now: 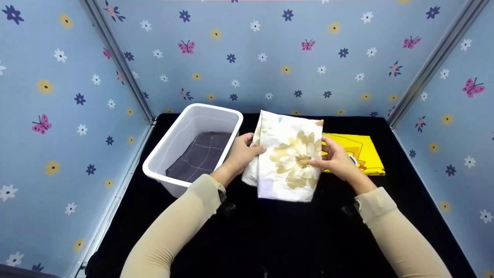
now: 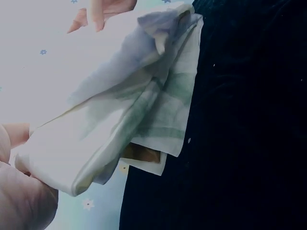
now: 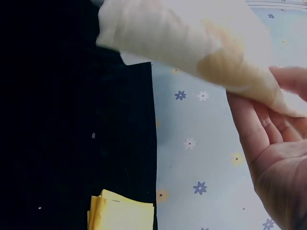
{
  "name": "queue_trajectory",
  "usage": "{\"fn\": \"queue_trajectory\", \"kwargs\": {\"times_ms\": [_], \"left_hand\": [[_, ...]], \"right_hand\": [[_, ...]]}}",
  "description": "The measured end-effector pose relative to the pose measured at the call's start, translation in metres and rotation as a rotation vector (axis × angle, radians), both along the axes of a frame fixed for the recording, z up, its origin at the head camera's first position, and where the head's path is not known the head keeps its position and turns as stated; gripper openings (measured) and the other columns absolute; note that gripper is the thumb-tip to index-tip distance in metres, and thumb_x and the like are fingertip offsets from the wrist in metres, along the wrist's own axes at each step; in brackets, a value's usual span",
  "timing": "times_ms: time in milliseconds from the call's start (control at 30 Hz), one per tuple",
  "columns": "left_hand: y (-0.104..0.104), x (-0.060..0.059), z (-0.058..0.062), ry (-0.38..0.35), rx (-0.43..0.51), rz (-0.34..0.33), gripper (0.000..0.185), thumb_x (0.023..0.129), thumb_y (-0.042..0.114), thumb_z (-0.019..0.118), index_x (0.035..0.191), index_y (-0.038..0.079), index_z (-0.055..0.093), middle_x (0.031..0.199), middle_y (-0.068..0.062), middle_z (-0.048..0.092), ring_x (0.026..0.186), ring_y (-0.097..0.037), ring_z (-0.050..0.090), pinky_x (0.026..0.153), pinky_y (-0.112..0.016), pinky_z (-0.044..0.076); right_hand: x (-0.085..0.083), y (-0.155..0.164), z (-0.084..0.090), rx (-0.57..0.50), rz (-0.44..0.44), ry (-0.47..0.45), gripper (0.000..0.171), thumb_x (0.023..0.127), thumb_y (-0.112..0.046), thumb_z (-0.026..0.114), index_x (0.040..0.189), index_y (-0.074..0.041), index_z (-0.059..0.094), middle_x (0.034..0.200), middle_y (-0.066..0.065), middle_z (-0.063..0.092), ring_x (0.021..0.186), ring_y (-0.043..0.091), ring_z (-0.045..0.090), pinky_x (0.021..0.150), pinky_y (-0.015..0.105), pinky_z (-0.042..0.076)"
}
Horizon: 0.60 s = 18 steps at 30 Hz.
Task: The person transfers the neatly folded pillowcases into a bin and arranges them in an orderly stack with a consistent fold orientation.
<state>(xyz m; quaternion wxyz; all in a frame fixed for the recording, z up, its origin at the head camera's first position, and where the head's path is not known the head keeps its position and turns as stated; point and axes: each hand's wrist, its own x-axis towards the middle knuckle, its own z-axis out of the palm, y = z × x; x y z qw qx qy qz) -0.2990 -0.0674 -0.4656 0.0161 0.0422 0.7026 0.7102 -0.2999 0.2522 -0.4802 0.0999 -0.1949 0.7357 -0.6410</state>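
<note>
While my left hand [image 1: 240, 153] pinches the folded floral cloth [image 1: 289, 158], my right hand [image 1: 336, 159] grips its other edge above the black table [image 1: 270, 239].

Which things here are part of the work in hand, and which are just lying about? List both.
In hand:
- floral cloth, folded, held off the table
- left hand, gripping its left edge
- right hand, pinching its right edge

Lying about:
- white bin on the left
- dark checked cloth inside the bin
- yellow cloth, folded on the black table
</note>
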Motion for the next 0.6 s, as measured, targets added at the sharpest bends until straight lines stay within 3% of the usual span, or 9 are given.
{"fn": "queue_trajectory", "kwargs": {"times_ms": [133, 400, 600], "left_hand": [[-0.006, -0.001, 0.006, -0.006, -0.002, -0.007, 0.036, 0.089, -0.01, 0.073, 0.125, -0.01, 0.069, 0.099, -0.009, 0.073, 0.084, -0.014, 0.068, 0.077, -0.023, 0.058], [-0.018, -0.005, 0.014, 0.045, -0.06, -0.02, 0.03, 0.087, -0.009, 0.074, 0.117, -0.009, 0.071, 0.092, -0.006, 0.071, 0.081, -0.013, 0.066, 0.075, -0.022, 0.057], [-0.027, -0.008, 0.019, 0.06, -0.104, -0.029, 0.034, 0.087, -0.008, 0.075, 0.121, -0.01, 0.071, 0.095, -0.009, 0.074, 0.082, -0.012, 0.067, 0.077, -0.022, 0.057]], "right_hand": [[0.0, -0.004, 0.001, 0.006, 0.024, -0.016, 0.087, 0.094, 0.011, 0.074, 0.167, 0.003, 0.028, 0.138, 0.024, 0.066, 0.098, 0.02, 0.08, 0.078, 0.036, 0.068], [0.0, -0.014, 0.007, -0.046, -0.027, -0.074, 0.083, 0.094, 0.013, 0.072, 0.165, 0.002, 0.032, 0.126, 0.006, 0.071, 0.101, 0.019, 0.079, 0.077, 0.035, 0.068], [-0.001, -0.021, 0.011, -0.085, -0.021, -0.064, 0.077, 0.093, 0.015, 0.07, 0.161, 0.004, 0.036, 0.121, 0.004, 0.073, 0.099, 0.022, 0.08, 0.07, 0.034, 0.067]]}}
